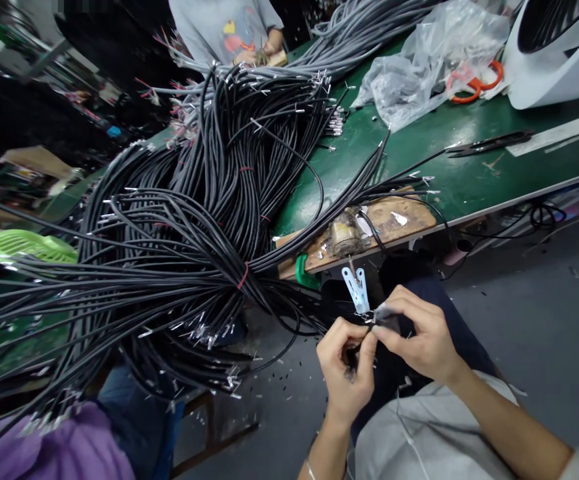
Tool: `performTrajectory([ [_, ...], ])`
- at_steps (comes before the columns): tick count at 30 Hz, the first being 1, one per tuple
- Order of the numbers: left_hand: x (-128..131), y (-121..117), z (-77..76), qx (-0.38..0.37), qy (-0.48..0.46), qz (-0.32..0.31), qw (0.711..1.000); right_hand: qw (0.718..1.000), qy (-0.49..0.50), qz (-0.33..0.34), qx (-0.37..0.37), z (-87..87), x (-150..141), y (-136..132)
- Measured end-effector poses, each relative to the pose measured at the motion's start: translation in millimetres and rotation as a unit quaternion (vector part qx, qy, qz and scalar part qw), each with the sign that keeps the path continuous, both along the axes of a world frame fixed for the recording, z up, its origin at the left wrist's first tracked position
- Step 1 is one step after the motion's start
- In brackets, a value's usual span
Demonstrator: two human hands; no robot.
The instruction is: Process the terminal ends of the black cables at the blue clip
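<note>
Cable end [371, 321] | left hand [347, 393], right hand [427, 341]: grip pinching it | near blue clip [360, 301]

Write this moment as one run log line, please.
left hand: fingertips pinched | right hand: fingertips pinched close by | held item: unclear | blue clip: near fingertips | black cables: red tie around

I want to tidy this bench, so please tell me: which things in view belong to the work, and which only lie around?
Likely part of the work:
left hand and right hand, pinching something small
black cables
light-blue clip near the hands

Likely only lying about:
orange-handled scissors
plastic bag
</note>
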State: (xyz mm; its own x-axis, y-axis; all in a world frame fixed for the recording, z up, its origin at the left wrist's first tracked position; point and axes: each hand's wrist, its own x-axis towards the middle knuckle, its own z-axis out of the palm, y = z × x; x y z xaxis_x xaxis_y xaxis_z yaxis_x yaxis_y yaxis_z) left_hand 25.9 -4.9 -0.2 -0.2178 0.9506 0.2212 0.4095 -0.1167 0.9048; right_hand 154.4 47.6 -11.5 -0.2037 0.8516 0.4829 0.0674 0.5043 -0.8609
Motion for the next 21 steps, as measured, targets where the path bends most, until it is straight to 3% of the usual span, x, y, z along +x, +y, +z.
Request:
performTrajectory([
  [4, 0, -2, -2.1, -0.011, 0.005, 0.011, 1.000, 0.992, -0.057, -0.066, 0.090, -1.2, -2, 2],
  [6, -1, -3, -2.8, -0.020, -0.011, 0.020, 1.000, 0.991, -0.053, -0.068, 0.098, -6.1, -3, 2],
  [8, -2, -4, -2.9, -0.031, -0.026, 0.023, 0.999, 0.996, -0.032, -0.056, 0.054, -11.6, -2, 3],
  [11, -3, -3, -2.0, -0.044, -0.037, 0.018, 0.998, 0.997, 0.014, -0.015, -0.079, -15.7, 3, 4],
  [13, -3, -2, -0.6, -0.045, -0.033, 0.005, 0.998, 0.987, 0.044, 0.056, -0.146, -14.3, 5, 5],
  [17, -4, 0, 1.5, -0.063, -0.028, -0.023, 0.997, 0.952, 0.111, 0.187, -0.214, -7.6, 2, 9],
  [19, -5, -1, 1.3, -0.079, -0.030, -0.026, 0.996, 0.948, 0.126, 0.183, -0.229, -5.2, 0, 10],
  [21, -5, -2, 0.2, -0.088, -0.034, -0.018, 0.995, 0.965, 0.110, 0.123, -0.203, -4.1, -2, 9],
])
